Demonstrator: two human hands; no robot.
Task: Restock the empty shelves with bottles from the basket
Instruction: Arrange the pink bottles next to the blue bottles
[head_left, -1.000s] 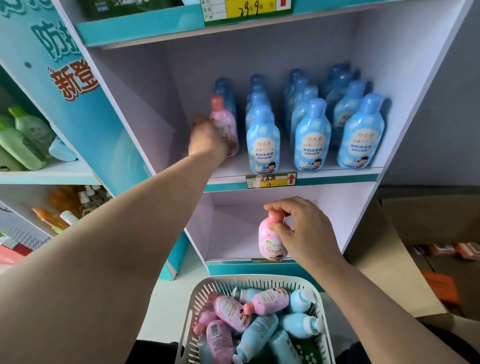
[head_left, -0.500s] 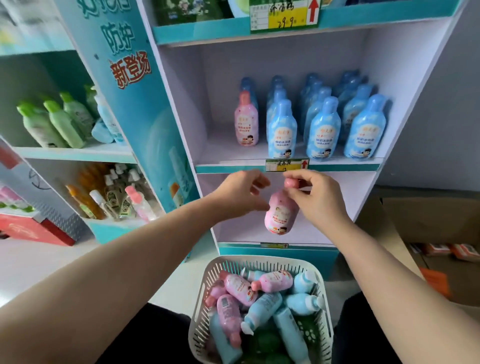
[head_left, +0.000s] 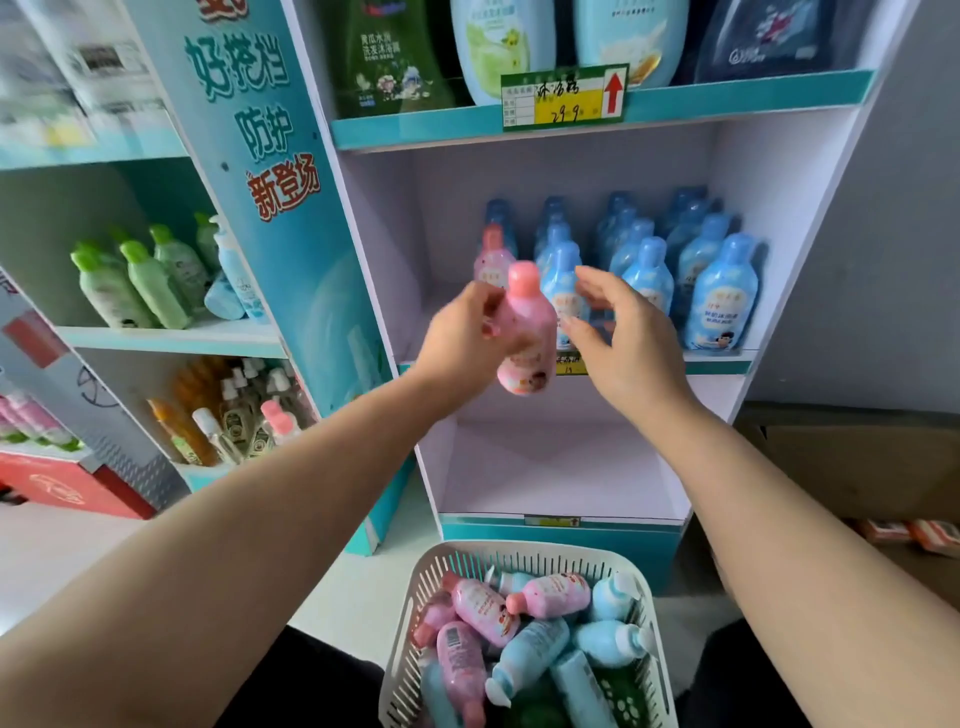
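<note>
Writing on the price tag (head_left: 563, 96) at 12 o'clock reads "29.9" beside a red arrow; the side panel (head_left: 283, 192) at 10 o'clock says "新登场". The left hand (head_left: 462, 338) grips the pink bottle (head_left: 524, 332), cap up, at centre before the middle shelf edge (head_left: 727, 362). The right hand (head_left: 618, 343), fingers spread, is just beside it at 3 o'clock. The basket (head_left: 524, 550) sits at 6 o'clock.

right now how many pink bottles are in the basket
4 pink bottles show in the basket: one across the back, one diagonal beside it, one barcode-up at front left, one half buried by the left wall. More may lie hidden underneath.
</note>
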